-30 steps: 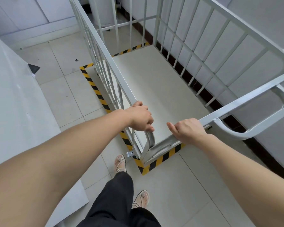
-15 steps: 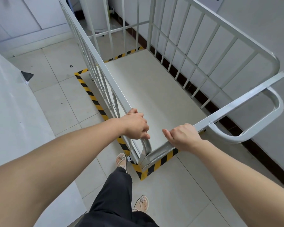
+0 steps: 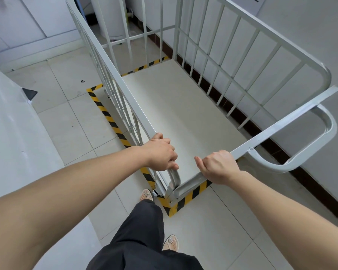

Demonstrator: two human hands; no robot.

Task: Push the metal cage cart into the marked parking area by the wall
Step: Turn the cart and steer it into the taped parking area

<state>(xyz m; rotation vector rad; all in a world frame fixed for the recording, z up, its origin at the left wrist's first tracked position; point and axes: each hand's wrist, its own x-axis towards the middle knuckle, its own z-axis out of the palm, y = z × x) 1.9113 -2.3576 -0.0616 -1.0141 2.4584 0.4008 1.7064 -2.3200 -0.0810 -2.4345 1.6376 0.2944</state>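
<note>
Head view. The metal cage cart (image 3: 183,106) fills the upper middle of the picture, its long axis running from the near end rail at about 6 o'clock away toward 12 o'clock, alongside the wall (image 3: 310,45) at 2 o'clock. The left hand (image 3: 160,152) sits at the near left corner, fingers (image 3: 173,166) curled shut around the rounded corner tube where the left side rail bends down. The right hand (image 3: 218,166) is just beside it at 3 o'clock, fingers wrapped over the angled near end rail, thumb pointing left. Both hands lie at the cart's near end, so a push would go straight ahead along the long axis; the two are about equally near, the left hand on the corner that steers.

The cart's pale deck lies within the yellow-and-black hazard tape (image 3: 109,117) that marks the parking area: tape shows outside the left rail, across the far end at 12 o'clock, and around the near corner below the hands. The right side rail stands close to the wall's dark skirting. By my judgement the cart is essentially parked, with little travel left.

The floor (image 3: 70,117) is smooth pale tile, level, lightly scuffed. A white panel (image 3: 12,133) stands at 9 o'clock, well apart from the cart. The person's dark trouser leg and sandalled feet (image 3: 146,194) are at 6 o'clock, one foot near the tape corner.
</note>
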